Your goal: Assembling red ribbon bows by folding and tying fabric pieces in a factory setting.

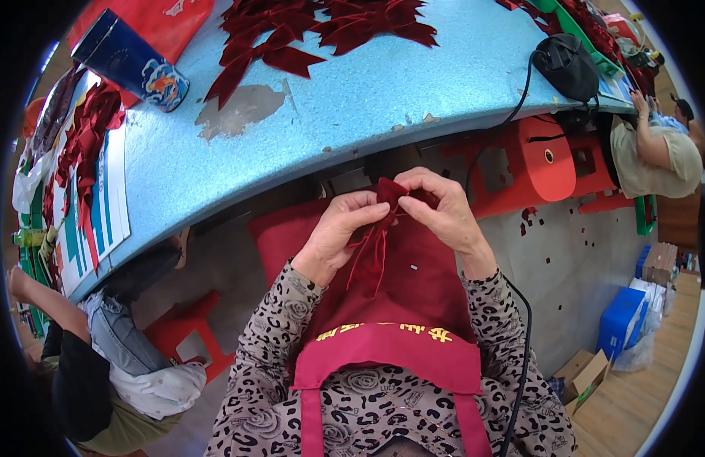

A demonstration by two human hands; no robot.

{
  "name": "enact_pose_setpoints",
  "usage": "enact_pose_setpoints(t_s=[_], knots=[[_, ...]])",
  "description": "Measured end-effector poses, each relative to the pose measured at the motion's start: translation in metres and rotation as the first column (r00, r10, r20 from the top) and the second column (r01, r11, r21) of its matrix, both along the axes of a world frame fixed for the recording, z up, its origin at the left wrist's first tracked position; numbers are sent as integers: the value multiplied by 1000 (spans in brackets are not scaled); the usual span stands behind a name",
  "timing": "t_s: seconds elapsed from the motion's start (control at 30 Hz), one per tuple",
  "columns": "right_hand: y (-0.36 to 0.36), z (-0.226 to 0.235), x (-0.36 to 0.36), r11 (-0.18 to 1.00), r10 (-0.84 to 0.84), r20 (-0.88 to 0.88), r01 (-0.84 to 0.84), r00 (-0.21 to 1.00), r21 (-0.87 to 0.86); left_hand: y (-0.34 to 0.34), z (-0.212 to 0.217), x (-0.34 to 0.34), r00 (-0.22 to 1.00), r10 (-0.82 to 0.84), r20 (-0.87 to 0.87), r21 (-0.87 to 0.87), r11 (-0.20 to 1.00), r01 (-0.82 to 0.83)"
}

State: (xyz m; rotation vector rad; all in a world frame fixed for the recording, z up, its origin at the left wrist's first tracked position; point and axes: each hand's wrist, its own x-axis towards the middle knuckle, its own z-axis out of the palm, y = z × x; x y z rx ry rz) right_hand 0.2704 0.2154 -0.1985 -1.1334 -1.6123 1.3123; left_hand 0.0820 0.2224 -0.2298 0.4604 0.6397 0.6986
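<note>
Above my lap, both hands pinch a small piece of dark red velvet ribbon (387,195). My left hand (348,222) grips its left side between thumb and fingers. From the other side my right hand (439,204) presses thumb and forefinger on it near the top. Thin red strands (374,259) dangle from the piece over my dark red apron (398,305). The fingers partly hide the ribbon's folds, so its full shape does not show. Finished-looking dark red velvet bows (272,53) lie in a pile on the blue table beyond my hands.
The blue table (314,114) curves in front of me, its edge chipped. On it are a dark blue tumbler (132,61) and a black pouch (568,65) with a cable. Red stools (520,164) stand beneath. Other people sit left and right; cardboard boxes (585,377) lie at lower right.
</note>
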Motion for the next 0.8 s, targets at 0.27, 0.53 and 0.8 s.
enact_pose_setpoints(t_s=[0.27,0.53,0.8], knots=[[-9,-37,-29,984,-40,-290,-14,956,-180,-6,-30,-32,1000,-24,16,-13,1000,24],[-9,-34,-32,987,-21,-304,-29,953,-159,-5,-27,-36,997,-44,71,-36,998,47],[-4,-25,-25,988,-22,-270,-20,962,-151,-2,-18,-25,997,-39,71,-45,998,42]])
